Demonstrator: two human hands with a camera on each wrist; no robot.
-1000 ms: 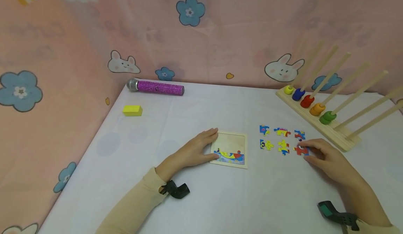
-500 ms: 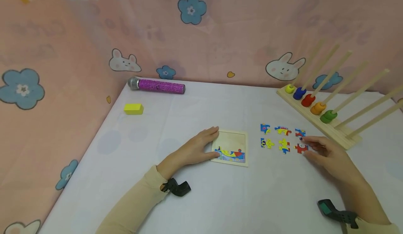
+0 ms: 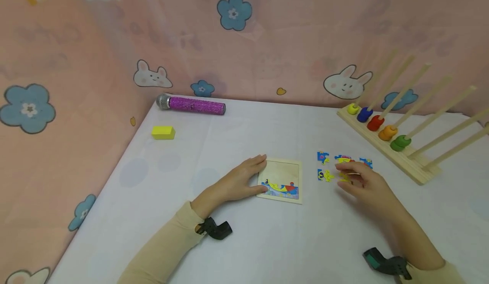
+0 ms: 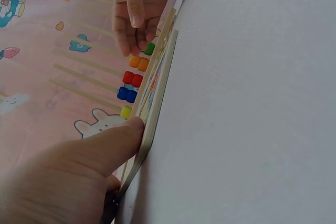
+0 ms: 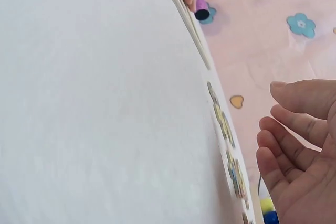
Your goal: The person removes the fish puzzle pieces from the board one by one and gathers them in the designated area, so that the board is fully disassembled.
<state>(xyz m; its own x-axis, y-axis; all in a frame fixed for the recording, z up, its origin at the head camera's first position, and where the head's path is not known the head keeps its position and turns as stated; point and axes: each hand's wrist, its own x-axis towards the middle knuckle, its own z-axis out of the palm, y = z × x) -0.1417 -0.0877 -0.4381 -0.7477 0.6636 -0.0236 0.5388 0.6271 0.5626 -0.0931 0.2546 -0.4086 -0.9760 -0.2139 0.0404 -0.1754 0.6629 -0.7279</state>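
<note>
A small wooden puzzle tray (image 3: 284, 170) lies on the white table, with colourful joined pieces (image 3: 283, 191) along its near side. My left hand (image 3: 238, 179) rests at its left edge with fairly straight fingers, and the thumb (image 4: 123, 139) touches the frame in the left wrist view. Loose puzzle pieces (image 3: 322, 158) lie in two rows right of the tray. Over them hovers my right hand (image 3: 376, 190), thumb and fingers apart and loosely bent. The right wrist view shows nothing in that hand (image 5: 304, 145). It hides part of the near row, including the red piece.
A wooden peg rack (image 3: 386, 148) with coloured beads stands at the right. A purple glitter microphone (image 3: 196, 105) and a yellow block (image 3: 163, 133) lie at the back left. Behind the table hangs a pink cloth (image 3: 275, 42) with printed rabbits and flowers.
My right hand has moved left from the red piece at the row's right end to above the middle pieces. The left hand has stayed at the tray.
</note>
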